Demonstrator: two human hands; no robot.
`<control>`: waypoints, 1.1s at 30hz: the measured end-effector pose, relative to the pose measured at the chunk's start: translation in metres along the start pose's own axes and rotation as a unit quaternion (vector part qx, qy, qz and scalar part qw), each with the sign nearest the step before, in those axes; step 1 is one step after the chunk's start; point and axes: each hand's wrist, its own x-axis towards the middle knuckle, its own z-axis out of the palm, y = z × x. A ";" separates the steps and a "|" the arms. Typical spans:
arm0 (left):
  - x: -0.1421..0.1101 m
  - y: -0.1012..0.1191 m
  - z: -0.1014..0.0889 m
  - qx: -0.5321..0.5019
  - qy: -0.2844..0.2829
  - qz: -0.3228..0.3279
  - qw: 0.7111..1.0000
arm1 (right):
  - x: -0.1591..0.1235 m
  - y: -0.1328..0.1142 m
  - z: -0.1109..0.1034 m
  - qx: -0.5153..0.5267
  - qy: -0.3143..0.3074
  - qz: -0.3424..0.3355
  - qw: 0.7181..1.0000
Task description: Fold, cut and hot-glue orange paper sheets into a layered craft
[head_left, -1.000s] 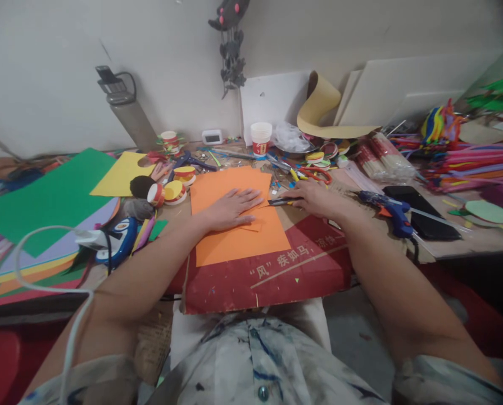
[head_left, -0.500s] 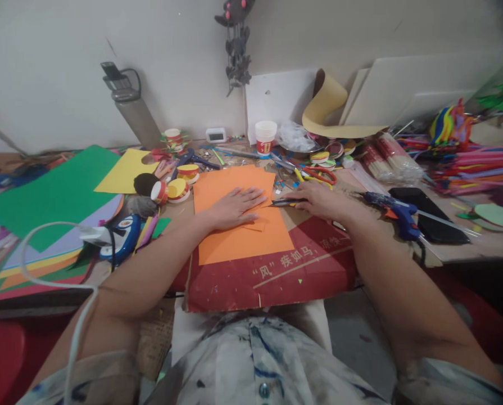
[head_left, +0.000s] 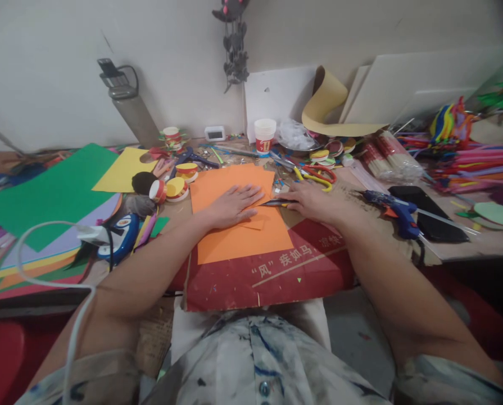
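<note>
My left hand (head_left: 233, 207) lies flat with fingers stretched out, on orange paper sheets (head_left: 243, 247). A smaller orange piece (head_left: 253, 223) shows partly beneath it. My right hand (head_left: 312, 201), at the right edge of the paper, is closed on a slim dark pointed tool (head_left: 276, 202) with a yellow-orange part. Its tip points left, at the paper close to my left fingertips. My fingers hide the tool's handle, so its exact kind is unclear. The sheets rest on a red printed cardboard (head_left: 234, 287).
Behind my right hand lie red-and-yellow-handled scissors (head_left: 318, 175). A blue glue gun (head_left: 397, 211) and a black phone (head_left: 432, 219) are at right. Green paper (head_left: 53, 191), a blue-white device (head_left: 122, 239) and small paper-cup drums (head_left: 177, 188) are at left. White paper cups (head_left: 265, 135) stand behind.
My right hand has moved slightly left with the dark tool, so the tip sits farther over the orange paper. My left hand stays pressed flat. The view has shifted slightly.
</note>
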 end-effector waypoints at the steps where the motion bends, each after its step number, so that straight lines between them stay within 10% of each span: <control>1: 0.000 0.000 0.000 0.000 0.000 0.001 1.000 | 0.000 -0.001 0.001 0.000 0.002 -0.002 1.000; 33: 0.004 0.005 -0.008 -0.068 0.024 -0.046 0.996 | 0.001 -0.036 0.003 -0.021 0.066 -0.015 0.998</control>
